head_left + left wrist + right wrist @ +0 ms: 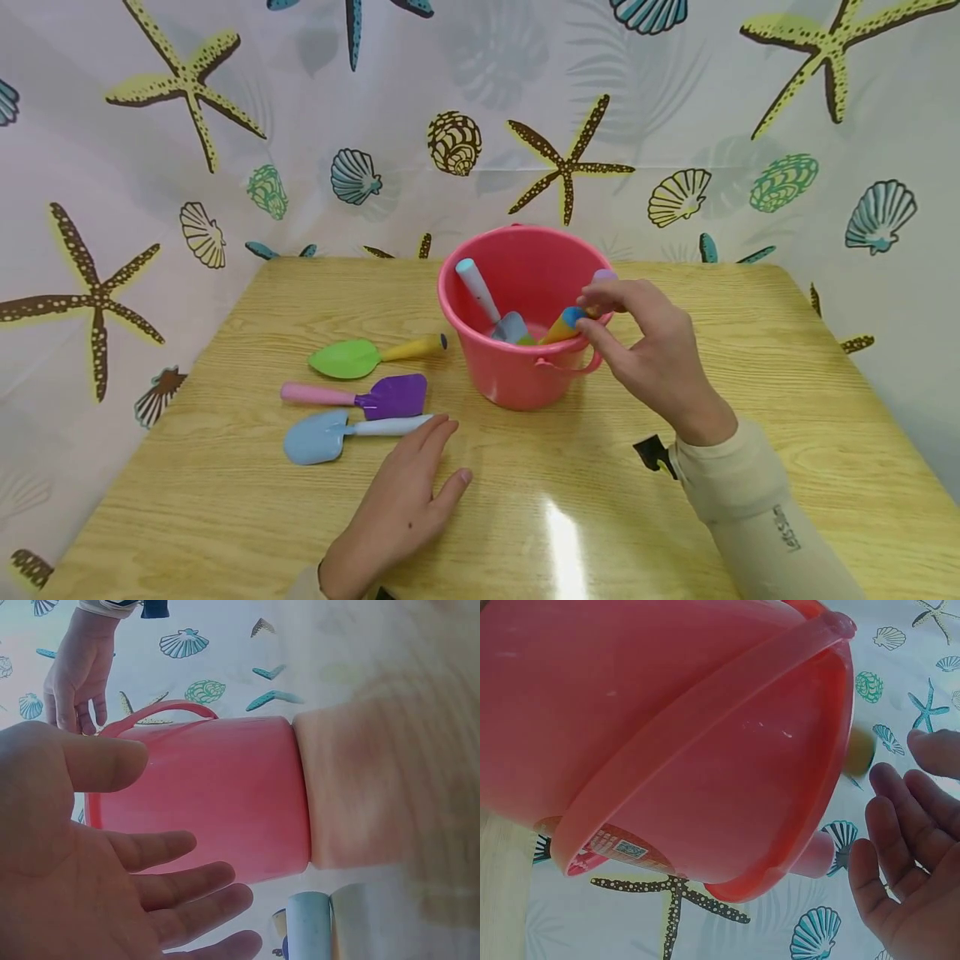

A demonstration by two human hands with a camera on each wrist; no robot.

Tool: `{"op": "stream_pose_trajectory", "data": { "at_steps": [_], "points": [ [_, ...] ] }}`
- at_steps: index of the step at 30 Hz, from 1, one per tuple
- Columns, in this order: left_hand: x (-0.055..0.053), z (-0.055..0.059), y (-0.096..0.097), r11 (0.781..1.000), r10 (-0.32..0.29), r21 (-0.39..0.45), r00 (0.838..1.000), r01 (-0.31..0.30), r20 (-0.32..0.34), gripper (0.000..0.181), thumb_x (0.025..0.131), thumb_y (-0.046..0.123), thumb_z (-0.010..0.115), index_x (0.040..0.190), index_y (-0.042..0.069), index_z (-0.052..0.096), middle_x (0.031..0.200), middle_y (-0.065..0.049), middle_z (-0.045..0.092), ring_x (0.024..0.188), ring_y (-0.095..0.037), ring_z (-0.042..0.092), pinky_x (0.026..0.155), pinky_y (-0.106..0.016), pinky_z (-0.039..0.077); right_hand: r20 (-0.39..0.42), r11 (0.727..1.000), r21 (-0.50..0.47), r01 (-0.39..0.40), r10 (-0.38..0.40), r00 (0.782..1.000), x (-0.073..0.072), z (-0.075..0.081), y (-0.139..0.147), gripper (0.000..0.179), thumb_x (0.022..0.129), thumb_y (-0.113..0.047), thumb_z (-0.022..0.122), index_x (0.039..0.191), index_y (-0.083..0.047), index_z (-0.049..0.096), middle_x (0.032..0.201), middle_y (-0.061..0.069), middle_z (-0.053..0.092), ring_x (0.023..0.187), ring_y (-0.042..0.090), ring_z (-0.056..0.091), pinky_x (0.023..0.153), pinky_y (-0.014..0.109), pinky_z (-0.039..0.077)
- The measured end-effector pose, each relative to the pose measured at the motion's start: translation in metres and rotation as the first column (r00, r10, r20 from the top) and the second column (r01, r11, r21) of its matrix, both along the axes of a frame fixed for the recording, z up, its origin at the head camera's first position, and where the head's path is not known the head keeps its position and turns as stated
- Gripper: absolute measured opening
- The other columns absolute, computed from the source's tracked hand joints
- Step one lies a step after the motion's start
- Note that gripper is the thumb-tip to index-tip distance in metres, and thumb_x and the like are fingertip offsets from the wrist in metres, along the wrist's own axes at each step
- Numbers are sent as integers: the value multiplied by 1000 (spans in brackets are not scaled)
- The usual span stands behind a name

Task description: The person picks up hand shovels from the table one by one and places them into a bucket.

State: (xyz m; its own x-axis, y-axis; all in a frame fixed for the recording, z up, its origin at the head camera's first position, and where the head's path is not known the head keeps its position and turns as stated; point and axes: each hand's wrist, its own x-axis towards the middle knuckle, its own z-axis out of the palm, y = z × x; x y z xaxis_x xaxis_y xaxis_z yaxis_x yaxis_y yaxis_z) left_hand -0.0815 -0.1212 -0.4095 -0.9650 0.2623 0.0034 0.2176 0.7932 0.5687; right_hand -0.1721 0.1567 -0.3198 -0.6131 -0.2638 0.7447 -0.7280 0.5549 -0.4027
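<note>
Standing on a wood-grained table [225, 508], one round, glossy pink bucket [517, 379] flares toward its rim and carries one arched plastic bail [705, 712] and an oval printed label [630, 847]. Three rounded handles show inside it: a pale handle [478, 289] leaning on the left wall above a bluish blade, a yellow handle [561, 327] with a blue end cap, blurred in the right wrist view, and a lilac handle [604, 275] poking over the rim. The right hand [663, 354] hovers at that rim, thumb and fingers parted near the yellow handle, gripping nothing. Three toy shovels lie left of the bucket: a green leaf-shaped shovel [347, 359] with a yellow grip, a squarish purple shovel [396, 397] with a pink grip, and a rounded light-blue shovel [315, 437] with a pale grip. Beside that pale grip is the left hand [405, 492], loosely spread and holding nothing; whether its fingers touch the grip cannot be told. Smooth cloth [420, 75] printed with starfish and ribbed shells hangs behind.
</note>
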Motion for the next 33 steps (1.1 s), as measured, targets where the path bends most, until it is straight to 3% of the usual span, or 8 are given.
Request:
{"op": "stream_pose_trajectory", "data": {
  "at_steps": [8,17,26,31,33],
  "points": [
    [1,1,2,1000,-4,-5,1000,4,19,57,98,34,60,146,7,47,155,-14,43,144,-33,41,115,-57,37,-20,1000,-8,-19,18,1000,3,3,2,31,73,6,82,102,1,70,101,10,72,94,20,63,87,6,46],
    [0,2,6,1000,-11,-7,997,12,77,57,98,36,58,146,8,46,156,-13,41,145,-34,39,115,-59,36,-5,999,-6,-32,32,999,5,4,8,32,76,7,79,106,1,71,105,9,73,99,21,62,92,9,45],
    [0,2,5,1000,-22,-20,997,24,70,57,98,36,59,146,8,46,156,-14,41,144,-34,40,115,-58,37,15,1000,-12,-24,24,1000,12,6,13,35,77,7,77,111,-2,72,110,11,74,104,22,63,97,11,44],
    [1,3,4,1000,-23,-17,997,24,71,57,98,35,59,146,7,46,156,-14,41,144,-34,39,115,-58,36,36,999,48,8,-10,999,17,6,13,35,77,5,79,111,-1,71,113,13,72,109,24,62,99,9,42],
    [2,3,4,1000,-23,-16,997,24,73,56,98,35,59,146,7,46,156,-14,41,144,-34,39,115,-58,36,50,995,98,29,-34,998,20,6,13,35,77,2,80,111,-2,71,115,11,71,111,24,61,98,14,45]
  ]
}}
